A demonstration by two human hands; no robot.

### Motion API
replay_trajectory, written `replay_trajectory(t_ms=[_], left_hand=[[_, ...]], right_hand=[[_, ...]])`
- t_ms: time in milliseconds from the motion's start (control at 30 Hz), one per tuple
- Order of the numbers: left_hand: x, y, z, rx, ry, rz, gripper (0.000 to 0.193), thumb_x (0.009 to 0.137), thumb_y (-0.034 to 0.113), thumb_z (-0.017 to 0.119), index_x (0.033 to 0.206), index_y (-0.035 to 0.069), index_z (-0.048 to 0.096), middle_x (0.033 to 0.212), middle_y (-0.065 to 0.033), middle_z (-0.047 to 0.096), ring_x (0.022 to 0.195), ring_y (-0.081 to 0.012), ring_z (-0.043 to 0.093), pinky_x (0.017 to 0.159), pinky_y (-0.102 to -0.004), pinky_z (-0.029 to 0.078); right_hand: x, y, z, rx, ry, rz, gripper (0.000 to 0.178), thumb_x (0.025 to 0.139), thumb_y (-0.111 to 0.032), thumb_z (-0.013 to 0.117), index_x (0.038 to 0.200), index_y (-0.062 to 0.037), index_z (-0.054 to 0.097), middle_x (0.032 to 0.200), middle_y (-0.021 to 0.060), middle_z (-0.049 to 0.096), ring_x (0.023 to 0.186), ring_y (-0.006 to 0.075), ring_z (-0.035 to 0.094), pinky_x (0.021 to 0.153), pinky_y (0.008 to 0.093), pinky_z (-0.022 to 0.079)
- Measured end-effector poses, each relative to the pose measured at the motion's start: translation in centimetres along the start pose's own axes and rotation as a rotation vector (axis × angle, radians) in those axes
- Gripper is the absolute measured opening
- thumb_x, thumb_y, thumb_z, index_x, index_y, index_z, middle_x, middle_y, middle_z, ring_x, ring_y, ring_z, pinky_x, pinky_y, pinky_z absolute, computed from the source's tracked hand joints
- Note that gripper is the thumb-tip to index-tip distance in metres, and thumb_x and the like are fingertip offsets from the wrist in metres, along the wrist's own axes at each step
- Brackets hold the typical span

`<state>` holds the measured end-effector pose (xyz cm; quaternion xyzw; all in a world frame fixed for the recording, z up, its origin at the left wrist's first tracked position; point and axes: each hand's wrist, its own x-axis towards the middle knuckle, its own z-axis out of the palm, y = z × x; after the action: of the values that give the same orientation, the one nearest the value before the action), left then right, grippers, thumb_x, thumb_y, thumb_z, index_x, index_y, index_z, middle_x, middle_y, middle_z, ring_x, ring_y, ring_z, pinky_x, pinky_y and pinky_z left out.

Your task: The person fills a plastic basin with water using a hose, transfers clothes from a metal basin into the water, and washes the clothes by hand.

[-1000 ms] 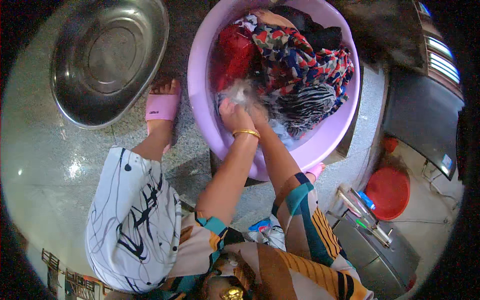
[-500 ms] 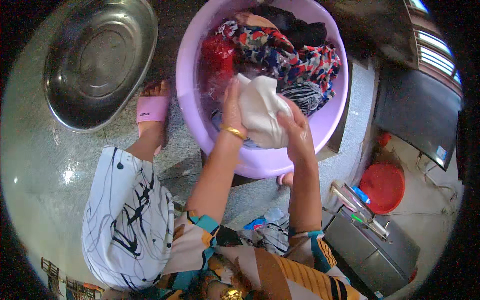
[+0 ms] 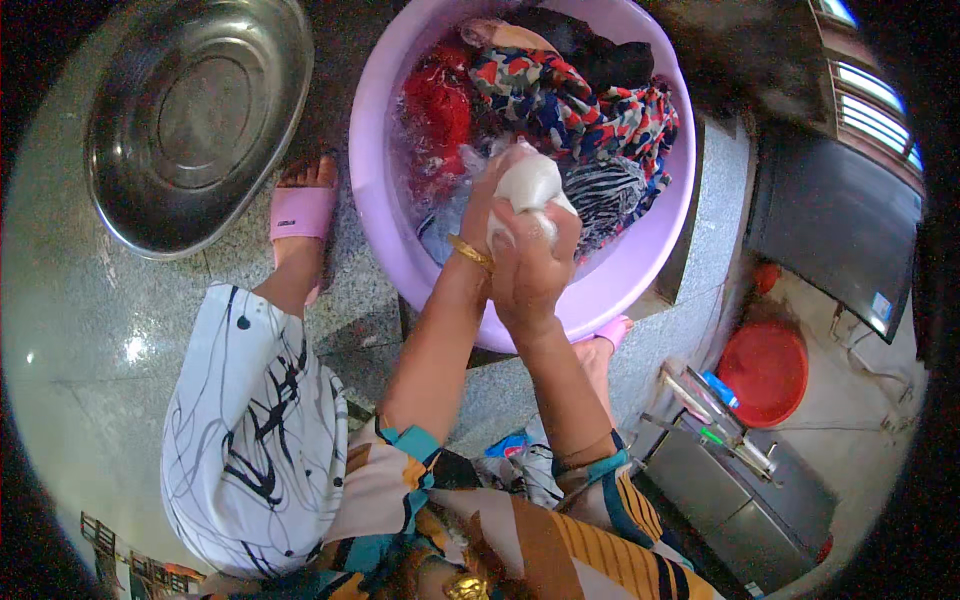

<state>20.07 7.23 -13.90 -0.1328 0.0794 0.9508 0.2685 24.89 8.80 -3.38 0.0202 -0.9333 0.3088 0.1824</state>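
Note:
A white cloth is bunched up between my two hands over the near part of a purple tub. My left hand, below a gold bangle, is closed on the cloth's left side. From the right, my right hand wraps round it with its fingers folded over. Under and beyond them lie wet clothes in water: a red garment, a red, white and blue patterned garment, a black one and a black-and-white striped one. My palms are hidden.
A large steel basin rests on the floor at the left, beside my foot in a pink slipper. A red basin stands at the right, near a grey metal cabinet. A dark flat panel is at the far right.
The cloth was spread between my hands and is now squeezed into a compact bundle. My right hand has moved left against my left hand. Water ripples near the red garment.

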Motion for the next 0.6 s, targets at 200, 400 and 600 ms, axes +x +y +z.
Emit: replay_trajectory(t_ms=[200,400,600], left_hand=[[-1.4,0.2,3.1,1.552,0.199,0.612,0.027,0.080,0.032,0.053,0.087,0.006,0.055,0.071,-0.0015,0.054,0.065,-0.0093,0.050,0.060,-0.0256,0.043],[-2.2,-0.3,4.8,0.907,0.488,0.132,0.024,0.070,0.020,0.063,0.085,0.003,0.057,0.096,-0.0128,0.056,0.079,-0.0248,0.056,0.069,-0.0312,0.045],[-0.8,-0.7,3.9,1.832,0.776,0.886,0.056,0.070,0.012,0.056,0.121,0.002,0.037,0.115,-0.0190,0.039,0.108,-0.0334,0.036,0.089,-0.0402,0.030]], right_hand=[[0.8,7.0,-0.4,-0.029,-0.033,0.269,0.020,0.080,-0.018,0.044,0.073,-0.0035,0.055,0.069,0.0112,0.052,0.065,0.0248,0.052,0.059,0.0343,0.041],[-2.3,16.8,3.8,-0.106,-0.456,0.486,0.029,0.080,-0.027,0.041,0.074,-0.0017,0.052,0.069,0.0182,0.055,0.069,0.0330,0.055,0.059,0.0404,0.043],[-1.6,16.0,8.6,-0.420,-0.561,0.452,0.018,0.075,-0.016,0.046,0.083,-0.0020,0.055,0.082,0.0182,0.057,0.078,0.0322,0.056,0.066,0.0388,0.043]])
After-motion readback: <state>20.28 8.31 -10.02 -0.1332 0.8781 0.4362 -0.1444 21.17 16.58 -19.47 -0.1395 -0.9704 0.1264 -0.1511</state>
